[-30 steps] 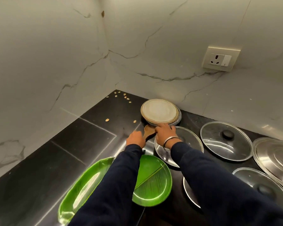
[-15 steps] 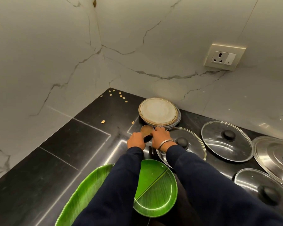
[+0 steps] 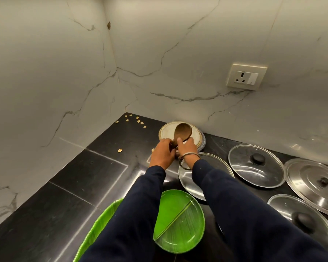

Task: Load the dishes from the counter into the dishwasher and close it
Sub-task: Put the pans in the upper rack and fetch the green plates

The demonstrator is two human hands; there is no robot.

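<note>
Both hands, left [image 3: 162, 153] and right [image 3: 187, 148], grasp spoon [image 3: 182, 132] at 12 o'clock above plates [image 3: 198, 138], likely gathering for one trip.

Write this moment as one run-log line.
hands: left hand and right hand grip wooden spoon | spoon: above plate stack | dishwasher: not in view

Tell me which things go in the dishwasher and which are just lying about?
For washing: brown wooden spoon in both hands, round beige plate stack, green leaf-shaped plates, shiny metal and glass pot lids.

Lying about: scattered pale seeds, white wall socket.
</note>
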